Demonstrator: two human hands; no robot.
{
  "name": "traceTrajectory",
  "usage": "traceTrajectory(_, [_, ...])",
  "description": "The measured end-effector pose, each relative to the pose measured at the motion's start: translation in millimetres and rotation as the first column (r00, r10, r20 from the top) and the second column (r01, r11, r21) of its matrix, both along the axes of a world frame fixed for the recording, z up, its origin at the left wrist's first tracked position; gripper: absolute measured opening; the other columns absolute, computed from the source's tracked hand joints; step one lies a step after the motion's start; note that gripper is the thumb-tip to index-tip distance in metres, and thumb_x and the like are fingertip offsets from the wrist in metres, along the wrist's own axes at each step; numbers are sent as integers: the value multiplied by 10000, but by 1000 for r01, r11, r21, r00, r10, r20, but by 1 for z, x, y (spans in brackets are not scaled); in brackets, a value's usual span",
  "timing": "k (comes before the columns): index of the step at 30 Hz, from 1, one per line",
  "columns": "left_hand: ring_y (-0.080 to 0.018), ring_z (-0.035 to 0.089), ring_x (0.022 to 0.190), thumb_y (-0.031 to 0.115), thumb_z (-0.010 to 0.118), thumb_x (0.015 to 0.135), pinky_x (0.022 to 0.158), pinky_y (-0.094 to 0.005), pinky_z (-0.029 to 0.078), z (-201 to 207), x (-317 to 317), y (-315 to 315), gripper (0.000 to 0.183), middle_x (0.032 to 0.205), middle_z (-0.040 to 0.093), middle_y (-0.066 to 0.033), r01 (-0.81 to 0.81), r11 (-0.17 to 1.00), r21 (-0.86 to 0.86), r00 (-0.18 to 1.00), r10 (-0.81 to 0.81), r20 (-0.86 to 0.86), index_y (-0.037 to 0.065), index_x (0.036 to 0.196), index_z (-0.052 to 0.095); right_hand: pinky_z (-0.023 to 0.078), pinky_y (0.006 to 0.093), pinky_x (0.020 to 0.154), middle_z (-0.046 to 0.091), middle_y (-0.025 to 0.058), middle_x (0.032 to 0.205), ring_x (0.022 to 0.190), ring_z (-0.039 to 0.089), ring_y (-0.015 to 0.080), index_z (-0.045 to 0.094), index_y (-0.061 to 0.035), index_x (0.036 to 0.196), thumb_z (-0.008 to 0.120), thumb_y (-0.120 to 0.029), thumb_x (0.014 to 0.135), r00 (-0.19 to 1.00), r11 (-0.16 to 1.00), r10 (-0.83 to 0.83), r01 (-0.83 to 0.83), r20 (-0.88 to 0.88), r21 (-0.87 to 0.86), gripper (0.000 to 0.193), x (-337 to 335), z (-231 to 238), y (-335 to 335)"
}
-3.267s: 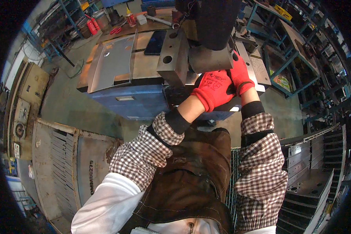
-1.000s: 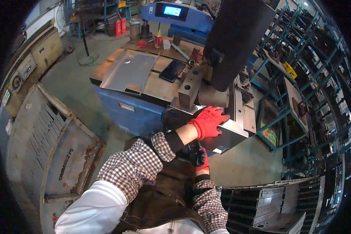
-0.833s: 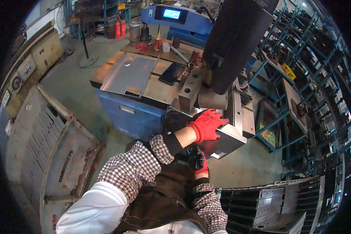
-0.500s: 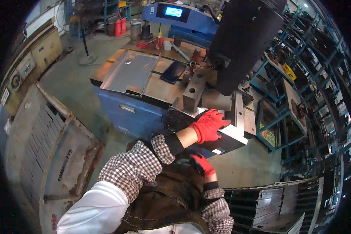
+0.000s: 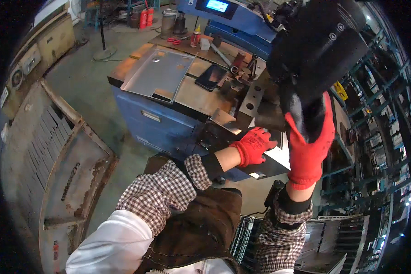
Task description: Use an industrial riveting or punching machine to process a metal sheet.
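My left hand (image 5: 255,147), in a red glove with dark fingertips, lies at the near edge of the machine bed. Its fingers are bent over a bright metal sheet (image 5: 281,158); where the fingertips end is partly hidden. My right hand (image 5: 311,144), gloved the same way, is raised with thumb and fingers apart, below the large black cylindrical machine head (image 5: 324,50). The black palm blends into that head, so whether they touch I cannot tell. Left of the head stands a steel block (image 5: 250,106) with round holes.
A flat grey metal plate (image 5: 157,73) and a dark phone (image 5: 211,76) lie on the blue machine table (image 5: 155,118). Red-handled scissors (image 5: 173,41) and a small bottle (image 5: 195,37) sit farther back. A rusty bin (image 5: 73,178) stands left, blue racks (image 5: 374,150) right.
My right hand has risen from beside my waist up to the black machine head, its fingers spreading. My left hand stays on the sheet. The view has shifted slightly.
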State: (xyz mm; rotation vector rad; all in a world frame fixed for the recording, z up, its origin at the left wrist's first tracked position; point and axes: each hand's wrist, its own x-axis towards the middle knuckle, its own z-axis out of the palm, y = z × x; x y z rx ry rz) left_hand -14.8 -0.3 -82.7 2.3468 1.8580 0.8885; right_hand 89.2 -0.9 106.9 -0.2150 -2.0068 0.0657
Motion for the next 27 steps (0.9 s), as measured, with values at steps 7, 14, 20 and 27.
traceTrajectory(7, [-374,550,1224,375,810,745,1121,-489,376,3,0,2,555,1216,612,-175,9,999,-40,1000,-9,7,158,1228,644,513,394,990,669,222,1277,1139,678,364,565,26,1389,888,-153,749,998,998,-57,55,38,42,739,3,7,-9])
traceTrajectory(14, [-355,582,1109,345,815,691,1044,-480,434,-9,-3,7,629,1117,626,-151,-2,988,156,1000,4,-11,146,1265,648,517,365,979,711,187,1203,1090,703,301,603,17,1351,852,-120,805,994,999,41,-39,-104,17,616,-10,34,0])
traceTrajectory(20, [-355,589,1119,334,815,700,1039,-463,442,0,-1,8,679,1123,629,-150,24,995,100,1000,-25,4,147,1324,626,483,318,1011,700,101,1227,1145,642,166,632,22,1321,674,-78,942,969,962,146,-186,-199,-199,394,-2,63,-1])
traceTrajectory(27, [-377,606,1072,330,804,684,955,-461,463,9,0,11,636,1094,632,-166,46,998,50,999,-45,-21,113,1258,635,488,353,1007,682,127,1264,1151,632,204,613,0,1357,718,-167,926,943,631,242,28,231,-775,474,120,-176,-4])
